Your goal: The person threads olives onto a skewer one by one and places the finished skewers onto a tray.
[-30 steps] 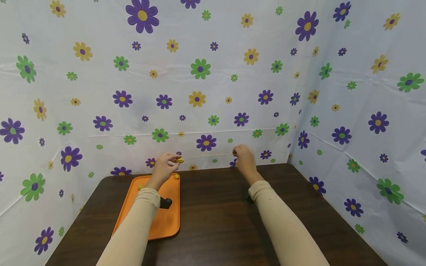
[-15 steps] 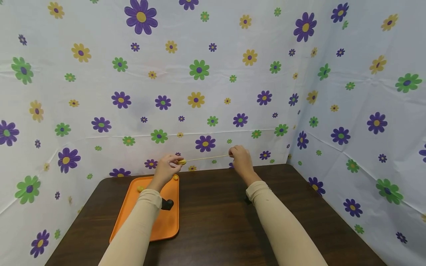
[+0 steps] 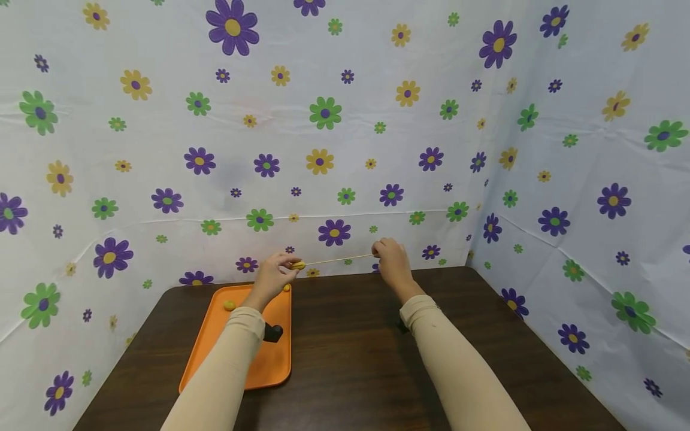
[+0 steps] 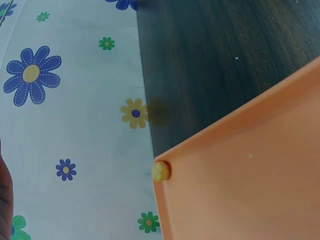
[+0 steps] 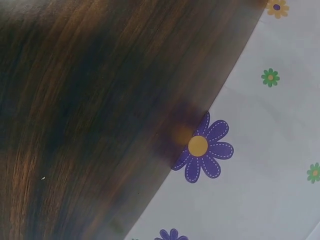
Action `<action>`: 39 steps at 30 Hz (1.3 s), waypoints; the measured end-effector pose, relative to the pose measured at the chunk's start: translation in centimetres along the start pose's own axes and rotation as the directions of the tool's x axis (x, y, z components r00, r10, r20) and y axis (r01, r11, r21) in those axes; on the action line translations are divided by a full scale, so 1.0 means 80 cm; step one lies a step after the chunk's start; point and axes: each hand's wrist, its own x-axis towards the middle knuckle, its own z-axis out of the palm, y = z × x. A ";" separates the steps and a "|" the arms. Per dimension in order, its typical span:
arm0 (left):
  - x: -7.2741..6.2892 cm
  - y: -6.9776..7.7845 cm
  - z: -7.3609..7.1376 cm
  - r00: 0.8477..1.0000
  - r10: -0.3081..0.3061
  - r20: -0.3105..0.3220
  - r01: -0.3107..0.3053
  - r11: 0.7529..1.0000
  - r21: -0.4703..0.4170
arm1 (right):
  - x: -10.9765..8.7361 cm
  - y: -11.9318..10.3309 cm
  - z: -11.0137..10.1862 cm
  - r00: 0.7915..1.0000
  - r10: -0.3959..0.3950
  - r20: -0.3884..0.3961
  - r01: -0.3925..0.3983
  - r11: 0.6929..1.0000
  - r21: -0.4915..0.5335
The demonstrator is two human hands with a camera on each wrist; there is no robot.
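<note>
In the head view my left hand [image 3: 269, 276] pinches a small yellow piece [image 3: 297, 265] above the far end of the orange tray. My right hand [image 3: 393, 266] holds a thin, straight, pale stick, like a skewer [image 3: 339, 260], near its right end. Its left end meets the yellow piece; whether it has gone in is too small to tell. The left wrist view catches only an edge of the left hand [image 4: 5, 197] and a bit of the stick at the top left corner. No fingers show in the right wrist view.
The orange tray [image 3: 269, 362] lies on the dark wooden table [image 3: 345, 359], partly under the left forearm. On it are a yellow piece [image 3: 229, 305] at the left and a lumpy yellow piece [image 4: 160, 171] in a corner. A flower-printed cloth [image 3: 323, 137] stands behind the table.
The stick's left end was apart from the yellow piece a second ago; now they meet. My right hand has moved slightly left, and my left hand slightly right.
</note>
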 end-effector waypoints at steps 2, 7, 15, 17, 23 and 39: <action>0.000 0.001 0.000 1.000 0.000 0.005 0.000 1.000 0.010 | 0.000 0.000 0.000 1.000 0.005 0.012 -0.005 1.000 -0.005; 0.001 0.002 -0.001 1.000 0.007 0.025 -0.007 0.999 0.038 | -0.001 0.000 0.000 0.999 0.012 0.037 -0.011 1.000 -0.024; 0.000 0.003 0.002 0.999 -0.006 0.032 0.006 1.000 -0.002 | -0.004 0.000 -0.002 0.998 -0.004 0.064 0.007 0.999 -0.047; -0.001 0.003 0.003 0.999 -0.021 0.036 0.022 1.000 -0.012 | -0.005 -0.001 -0.003 0.998 -0.014 0.066 0.017 0.999 -0.046; -0.002 0.008 0.004 0.995 -0.086 0.053 0.089 0.995 -0.054 | -0.010 -0.002 -0.004 0.997 -0.039 0.068 0.041 0.999 -0.016; -0.003 0.013 0.014 0.991 -0.120 0.054 0.125 0.988 -0.091 | -0.014 0.004 0.001 0.996 -0.054 0.076 0.055 0.998 -0.014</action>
